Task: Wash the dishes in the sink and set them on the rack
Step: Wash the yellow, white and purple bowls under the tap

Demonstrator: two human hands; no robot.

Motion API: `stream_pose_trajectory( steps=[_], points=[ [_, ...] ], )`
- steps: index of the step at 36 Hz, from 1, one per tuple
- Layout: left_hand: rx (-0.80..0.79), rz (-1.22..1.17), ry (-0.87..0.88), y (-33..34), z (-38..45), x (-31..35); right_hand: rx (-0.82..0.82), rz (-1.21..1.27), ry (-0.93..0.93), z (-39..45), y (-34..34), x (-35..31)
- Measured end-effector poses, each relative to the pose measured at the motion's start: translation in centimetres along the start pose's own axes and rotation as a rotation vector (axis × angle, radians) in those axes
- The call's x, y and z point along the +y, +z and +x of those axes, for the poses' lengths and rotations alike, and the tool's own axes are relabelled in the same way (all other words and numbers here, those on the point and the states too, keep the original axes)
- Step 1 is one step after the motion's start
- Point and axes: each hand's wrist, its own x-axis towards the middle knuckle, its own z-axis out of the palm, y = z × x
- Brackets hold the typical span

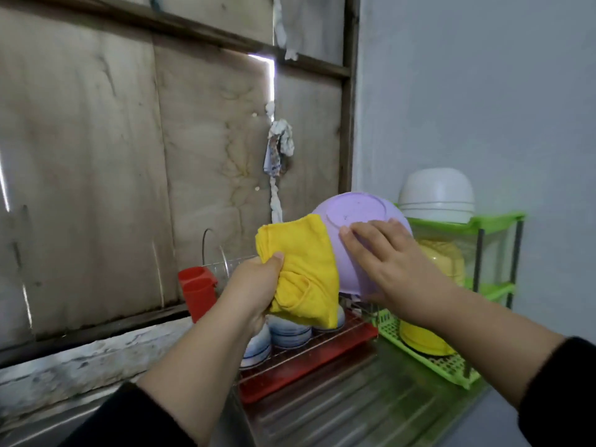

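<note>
A purple bowl (354, 217) is held tilted in the air above the rack, its base facing me. My right hand (387, 262) grips it, fingers spread over the outside and thumb under the rim. My left hand (254, 285) clutches a folded yellow cloth (303, 269) that lies against the bowl's left side. Below them a red dish rack (309, 359) with a wire grid holds several white bowls with blue rims (290, 333), upside down. The sink is out of view.
A red cup (196, 288) and a clear glass (232, 266) stand at the rack's back left. A green plastic shelf (451, 369) on the right carries yellow bowls (422, 343) and, on top, stacked white bowls (435, 195). A ribbed steel drainboard (354, 411) runs in front.
</note>
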Motion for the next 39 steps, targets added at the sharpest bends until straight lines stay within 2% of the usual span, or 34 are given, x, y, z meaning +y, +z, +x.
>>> stream_pose_trajectory(
  steps=[9, 21, 30, 39],
  points=[
    [-0.015, 0.057, 0.183, 8.3, 7.2, 4.1, 0.066, -0.202, 0.050, 2.5, 0.7, 10.1],
    [-0.076, 0.038, 0.293, 18.4, 14.5, 5.1, -0.222, -0.268, 0.149, 4.1, 2.4, 20.2],
    [-0.071, 0.066, 0.292, 22.7, 18.4, 4.2, -0.370, -0.084, 0.183, 4.7, 5.4, 25.7],
    [-0.014, 0.070, 0.264, 24.3, 20.2, 3.1, -0.519, 0.067, 0.217, 5.9, 7.6, 27.7]
  ],
)
